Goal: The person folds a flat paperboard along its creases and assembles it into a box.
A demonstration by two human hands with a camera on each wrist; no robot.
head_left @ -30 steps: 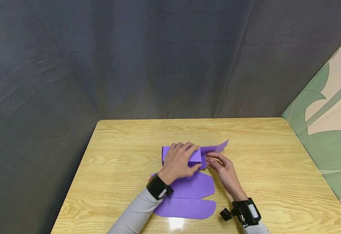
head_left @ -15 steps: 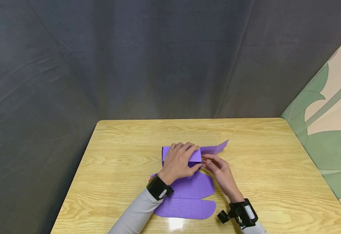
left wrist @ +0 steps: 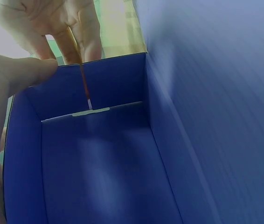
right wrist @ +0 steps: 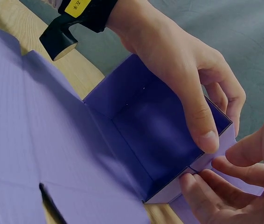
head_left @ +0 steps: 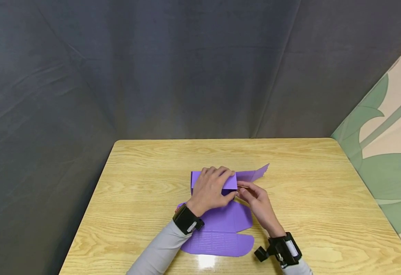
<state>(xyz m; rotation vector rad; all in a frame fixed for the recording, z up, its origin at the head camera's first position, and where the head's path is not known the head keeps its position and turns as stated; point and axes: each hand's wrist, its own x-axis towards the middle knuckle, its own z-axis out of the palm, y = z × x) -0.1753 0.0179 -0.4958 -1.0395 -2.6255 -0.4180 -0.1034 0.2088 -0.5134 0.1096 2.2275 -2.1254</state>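
A partly folded purple cardboard box (head_left: 228, 185) sits on the table, its lid panel (head_left: 217, 225) lying flat toward me. My left hand (head_left: 209, 191) grips the box from above, fingers over the far wall and thumb at the near right corner. Inside the box, the left wrist view shows an end wall (left wrist: 115, 79) of two flaps with a narrow gap between them. My right hand (head_left: 260, 204) touches that end from outside with bent fingertips. In the right wrist view its fingertips (right wrist: 211, 179) rest against the outer face, near the left thumb (right wrist: 206, 135).
A long purple flap (head_left: 252, 175) sticks out to the right behind the box. The wooden table (head_left: 145, 172) extends around it, with a dark grey curtain (head_left: 193, 76) behind and a floral cloth (head_left: 386, 152) at the right.
My right hand has moved left and brought the box's right end flap up against the end. My left hand has kept its hold on the box.
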